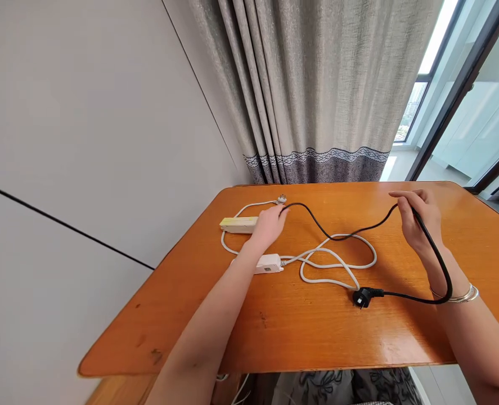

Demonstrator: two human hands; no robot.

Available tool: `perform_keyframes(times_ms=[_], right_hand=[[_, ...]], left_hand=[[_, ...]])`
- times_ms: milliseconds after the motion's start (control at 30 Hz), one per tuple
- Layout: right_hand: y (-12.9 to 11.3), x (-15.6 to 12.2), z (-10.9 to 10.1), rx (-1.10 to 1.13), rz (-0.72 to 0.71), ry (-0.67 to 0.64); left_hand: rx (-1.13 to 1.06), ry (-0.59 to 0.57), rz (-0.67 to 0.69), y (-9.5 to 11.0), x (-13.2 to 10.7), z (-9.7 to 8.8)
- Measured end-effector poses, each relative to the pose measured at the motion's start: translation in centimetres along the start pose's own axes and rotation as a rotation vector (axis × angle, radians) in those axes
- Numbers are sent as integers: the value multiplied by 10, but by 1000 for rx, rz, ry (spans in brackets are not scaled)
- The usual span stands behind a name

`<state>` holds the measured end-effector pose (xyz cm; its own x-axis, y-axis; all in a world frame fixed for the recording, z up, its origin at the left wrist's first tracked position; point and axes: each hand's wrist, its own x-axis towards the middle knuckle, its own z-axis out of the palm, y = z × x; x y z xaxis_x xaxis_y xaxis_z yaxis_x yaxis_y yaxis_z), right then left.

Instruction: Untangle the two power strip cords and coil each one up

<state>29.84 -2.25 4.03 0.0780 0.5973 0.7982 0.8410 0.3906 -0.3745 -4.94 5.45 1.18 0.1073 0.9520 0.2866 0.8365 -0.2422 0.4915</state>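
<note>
A black power cord (342,233) runs across the orange wooden table (317,332). My left hand (269,224) is closed on one end of it, near a white plug (281,199) at the far side. My right hand (418,219) pinches the cord farther along, and from there the cord loops past my wrist to a black plug (362,297) lying on the table. A white power strip (268,263) lies by my left forearm, its white cable (337,264) coiled under the black cord. A second, yellowish strip (238,224) lies just left of my left hand.
A grey wall stands to the left and a grey patterned curtain (312,90) hangs behind the table. A glass door or window frame (460,90) is at the right. White cables hang below the table's front edge (236,388). A silver bangle (460,295) is on my right wrist.
</note>
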Motion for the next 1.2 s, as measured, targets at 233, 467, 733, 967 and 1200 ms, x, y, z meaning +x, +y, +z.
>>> perform_keyframes(times_ms=[233, 467, 733, 967, 1200], right_hand=[[5, 48, -18, 419, 227, -525], [20, 59, -9, 357, 354, -620], [-47, 32, 8, -186, 30, -501], [-109, 22, 52, 243, -53, -725], [-87, 23, 56, 344, 56, -508]], left_hand=[[-1046, 628, -5, 27, 39, -59], [-1417, 674, 87, 71, 16, -79], [-1419, 467, 160, 99, -12, -72], [-1425, 275, 227, 102, -23, -65], [-1485, 133, 209, 104, -17, -53]])
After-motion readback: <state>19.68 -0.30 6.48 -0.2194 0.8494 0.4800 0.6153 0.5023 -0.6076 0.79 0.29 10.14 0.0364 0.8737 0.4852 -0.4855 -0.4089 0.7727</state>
